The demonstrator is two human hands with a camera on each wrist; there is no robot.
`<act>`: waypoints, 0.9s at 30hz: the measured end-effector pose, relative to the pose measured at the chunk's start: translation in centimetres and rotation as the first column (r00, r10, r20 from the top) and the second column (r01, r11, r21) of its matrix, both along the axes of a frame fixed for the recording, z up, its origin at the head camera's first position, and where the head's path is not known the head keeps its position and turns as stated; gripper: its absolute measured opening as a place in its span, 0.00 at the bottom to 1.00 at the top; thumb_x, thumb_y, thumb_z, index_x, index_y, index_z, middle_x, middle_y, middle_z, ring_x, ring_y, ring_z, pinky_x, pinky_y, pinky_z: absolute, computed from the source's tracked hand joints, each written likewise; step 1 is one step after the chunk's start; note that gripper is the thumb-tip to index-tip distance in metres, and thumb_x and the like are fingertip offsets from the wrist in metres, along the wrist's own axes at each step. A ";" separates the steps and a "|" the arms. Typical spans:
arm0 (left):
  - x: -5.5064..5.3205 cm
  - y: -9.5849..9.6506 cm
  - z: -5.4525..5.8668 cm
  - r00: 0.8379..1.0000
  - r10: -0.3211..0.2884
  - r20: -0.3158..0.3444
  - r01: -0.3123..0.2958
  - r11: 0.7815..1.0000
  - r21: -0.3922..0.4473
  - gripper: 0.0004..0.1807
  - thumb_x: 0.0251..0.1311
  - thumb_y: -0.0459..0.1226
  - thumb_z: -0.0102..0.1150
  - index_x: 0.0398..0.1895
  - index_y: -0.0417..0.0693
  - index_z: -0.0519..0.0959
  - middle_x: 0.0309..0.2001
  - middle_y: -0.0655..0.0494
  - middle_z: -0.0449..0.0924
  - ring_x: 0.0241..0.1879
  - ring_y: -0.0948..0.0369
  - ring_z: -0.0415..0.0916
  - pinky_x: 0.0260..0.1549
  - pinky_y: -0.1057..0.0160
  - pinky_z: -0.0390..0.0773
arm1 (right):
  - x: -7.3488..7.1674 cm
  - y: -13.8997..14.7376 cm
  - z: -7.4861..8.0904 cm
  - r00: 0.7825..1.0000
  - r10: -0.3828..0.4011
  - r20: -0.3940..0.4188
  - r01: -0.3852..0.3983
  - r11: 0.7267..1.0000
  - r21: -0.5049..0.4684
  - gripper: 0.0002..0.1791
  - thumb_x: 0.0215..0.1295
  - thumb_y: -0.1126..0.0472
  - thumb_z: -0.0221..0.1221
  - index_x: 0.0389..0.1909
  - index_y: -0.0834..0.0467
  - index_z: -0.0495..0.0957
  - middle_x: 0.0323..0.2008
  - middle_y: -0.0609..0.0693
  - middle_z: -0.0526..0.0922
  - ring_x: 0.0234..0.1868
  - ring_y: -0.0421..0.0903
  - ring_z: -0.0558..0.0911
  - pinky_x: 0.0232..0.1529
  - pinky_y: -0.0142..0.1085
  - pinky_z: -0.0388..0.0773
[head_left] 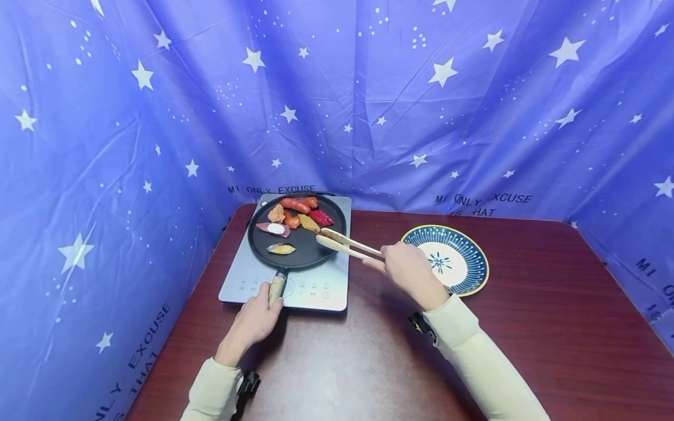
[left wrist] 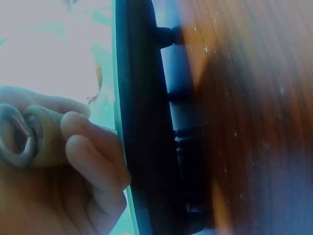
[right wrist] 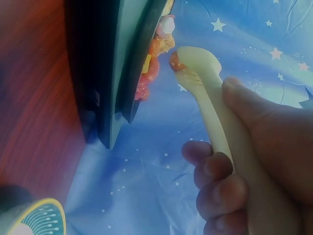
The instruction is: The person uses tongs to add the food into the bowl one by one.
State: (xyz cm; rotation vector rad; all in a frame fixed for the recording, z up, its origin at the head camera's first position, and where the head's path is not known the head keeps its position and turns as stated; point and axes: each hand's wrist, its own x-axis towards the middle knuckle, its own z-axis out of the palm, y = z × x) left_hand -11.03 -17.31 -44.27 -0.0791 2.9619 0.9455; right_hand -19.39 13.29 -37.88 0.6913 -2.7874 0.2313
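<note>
A round black frying pan [head_left: 308,251] holds several food pieces, among them a red sausage [head_left: 296,205], a dark red piece [head_left: 321,217] and a yellowish leaf-shaped piece [head_left: 281,249]. My left hand [head_left: 257,320] grips the pan's wooden handle [head_left: 277,287], its fingers curled around it in the left wrist view. With my right hand [head_left: 413,273] I hold cream-coloured tongs [head_left: 350,250], tips over the pan's right side. A small reddish-brown piece [right wrist: 177,62] sits between the tong tips in the right wrist view; its kind cannot be told.
Under the pan is a silver induction cooker [head_left: 310,299] with touch markings. A blue-patterned plate [head_left: 476,266] with a yellow rim lies to the right, partly behind my right hand. The reddish-brown table [head_left: 547,327] meets a blue star-print curtain [head_left: 368,117] at the back and left.
</note>
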 end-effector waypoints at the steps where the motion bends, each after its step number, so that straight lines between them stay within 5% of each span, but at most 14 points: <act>1: 0.0 0.0 0.0 1.000 -0.001 0.001 0.001 1.000 0.004 0.16 0.63 0.42 0.49 0.47 0.41 0.66 0.19 0.51 0.68 0.19 0.56 0.67 0.19 0.56 0.66 | -0.1 -0.1 -0.1 1.000 0.008 -0.003 -0.008 1.000 0.000 0.27 0.60 0.38 0.58 0.12 0.54 0.68 0.09 0.46 0.64 0.10 0.46 0.67 0.13 0.43 0.66; 27: -0.1 -0.1 0.1 1.000 0.002 0.017 -0.002 1.000 0.001 0.15 0.64 0.42 0.48 0.48 0.42 0.66 0.20 0.51 0.67 0.19 0.55 0.67 0.19 0.57 0.66 | -2.3 -3.1 -0.7 0.991 -0.005 0.133 0.002 1.000 0.026 0.29 0.58 0.35 0.57 0.11 0.53 0.69 0.12 0.49 0.68 0.13 0.49 0.70 0.15 0.46 0.68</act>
